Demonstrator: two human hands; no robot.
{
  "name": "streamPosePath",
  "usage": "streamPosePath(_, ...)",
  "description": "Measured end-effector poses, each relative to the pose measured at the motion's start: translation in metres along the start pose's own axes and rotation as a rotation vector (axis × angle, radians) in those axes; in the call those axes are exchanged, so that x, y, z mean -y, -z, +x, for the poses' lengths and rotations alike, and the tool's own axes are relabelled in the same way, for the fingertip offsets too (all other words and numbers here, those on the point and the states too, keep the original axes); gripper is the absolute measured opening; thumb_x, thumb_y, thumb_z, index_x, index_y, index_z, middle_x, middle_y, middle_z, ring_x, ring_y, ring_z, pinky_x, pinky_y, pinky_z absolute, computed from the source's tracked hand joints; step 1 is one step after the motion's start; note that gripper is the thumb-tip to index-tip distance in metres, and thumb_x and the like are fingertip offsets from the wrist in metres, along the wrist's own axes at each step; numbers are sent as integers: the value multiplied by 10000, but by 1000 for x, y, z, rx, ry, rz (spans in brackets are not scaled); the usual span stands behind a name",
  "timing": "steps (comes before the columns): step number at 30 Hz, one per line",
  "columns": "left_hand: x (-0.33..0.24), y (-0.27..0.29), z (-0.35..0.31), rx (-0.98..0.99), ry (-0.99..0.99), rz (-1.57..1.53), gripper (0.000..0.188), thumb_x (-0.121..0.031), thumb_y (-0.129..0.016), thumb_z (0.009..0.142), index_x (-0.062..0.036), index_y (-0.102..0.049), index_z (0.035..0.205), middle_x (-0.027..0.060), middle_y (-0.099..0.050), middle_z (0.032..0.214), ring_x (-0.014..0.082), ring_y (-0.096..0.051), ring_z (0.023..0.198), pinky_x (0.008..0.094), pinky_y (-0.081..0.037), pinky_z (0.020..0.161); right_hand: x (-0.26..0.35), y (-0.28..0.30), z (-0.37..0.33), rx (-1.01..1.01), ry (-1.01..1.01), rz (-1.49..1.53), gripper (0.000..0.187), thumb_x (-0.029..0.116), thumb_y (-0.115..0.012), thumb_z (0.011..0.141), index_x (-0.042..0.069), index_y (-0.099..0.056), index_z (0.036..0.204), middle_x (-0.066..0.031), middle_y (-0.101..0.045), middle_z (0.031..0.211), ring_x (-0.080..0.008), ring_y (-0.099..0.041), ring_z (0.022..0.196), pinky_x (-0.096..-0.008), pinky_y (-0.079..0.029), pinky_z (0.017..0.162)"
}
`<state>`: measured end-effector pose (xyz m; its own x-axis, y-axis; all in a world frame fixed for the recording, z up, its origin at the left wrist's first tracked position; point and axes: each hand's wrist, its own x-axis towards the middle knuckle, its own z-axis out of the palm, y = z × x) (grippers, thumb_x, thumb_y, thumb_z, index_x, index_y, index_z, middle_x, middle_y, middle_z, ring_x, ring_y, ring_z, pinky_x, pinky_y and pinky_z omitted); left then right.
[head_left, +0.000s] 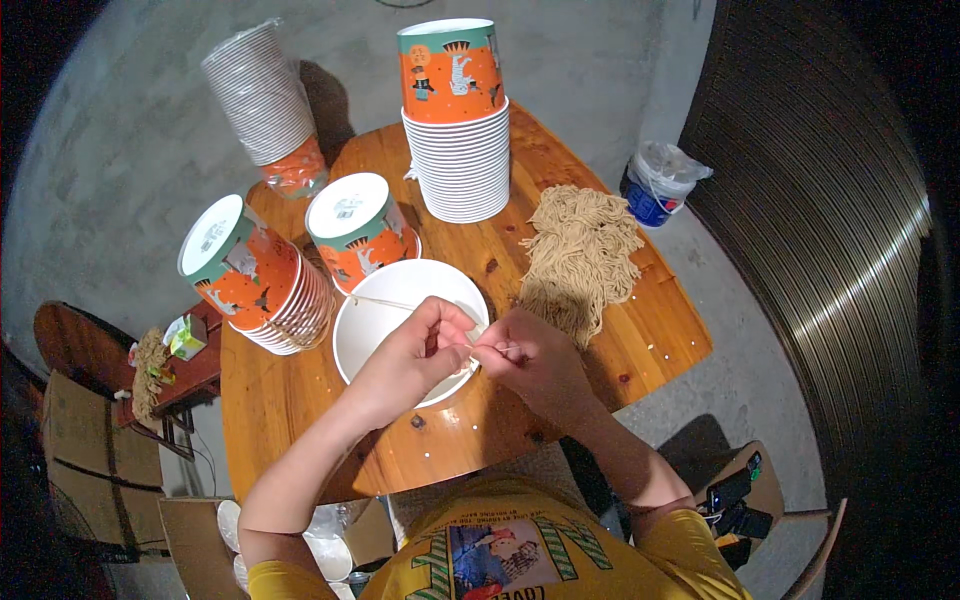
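Head view: I'm seeing the person's left hand [420, 350] pinching a pale cord [383, 301], thumb and fingers nearly closed; right hand [532, 358] is pinching it just beside, fingertips together. Cord is crossing a white tub's [358, 335] left rim. Tan cord bundle [580, 250] is lying rightward.

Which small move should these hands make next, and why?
Probably a gentle pull to snug the string between the left hand and right hand: their fingertips pinch close together over the right side of the white tub, and the string runs from the tub's left side toward the left hand.
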<state>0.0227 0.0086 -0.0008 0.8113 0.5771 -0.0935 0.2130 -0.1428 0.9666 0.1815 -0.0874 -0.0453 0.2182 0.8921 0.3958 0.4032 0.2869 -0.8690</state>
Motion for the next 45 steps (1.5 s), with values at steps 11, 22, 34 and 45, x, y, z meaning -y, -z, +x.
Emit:
streamPosePath(11,-3,4,1,36,51,-186,163,-68,-501,936,-26,-518,1092,13,-556,945,83,-511,879,229,-430,813,9,-1,5,-5,-41,-40,128,14,-641,754,59,-521,751,22,-415,657,-70,-374,561,-239,-357,513)
streamPosePath(22,7,4,-1,71,83,-26,160,-151,-608,910,-32,-571,1012,-24,-574,848,65,-503,769,217,-431,723,5,-2,6,-20,50,-87,130,36,-647,758,56,-519,745,22,-423,654,-71,-384,562,-239,-358,512)
streamPosePath(34,3,2,-7,-86,-173,440,134,-133,-607,881,-12,-573,926,57,-570,790,157,-528,719,284,-447,678,5,-2,6,-16,16,-71,127,52,-648,761,58,-522,752,22,-428,658,-76,-391,567,-241,-363,520)
streamPosePath(45,-4,-11,-11,-211,-133,480,102,-92,-604,854,-10,-548,878,74,-535,736,176,-528,681,294,-450,655,7,-1,5,-1,-29,-55,115,47,-647,751,61,-534,761,23,-430,642,-81,-401,567,-241,-383,532)
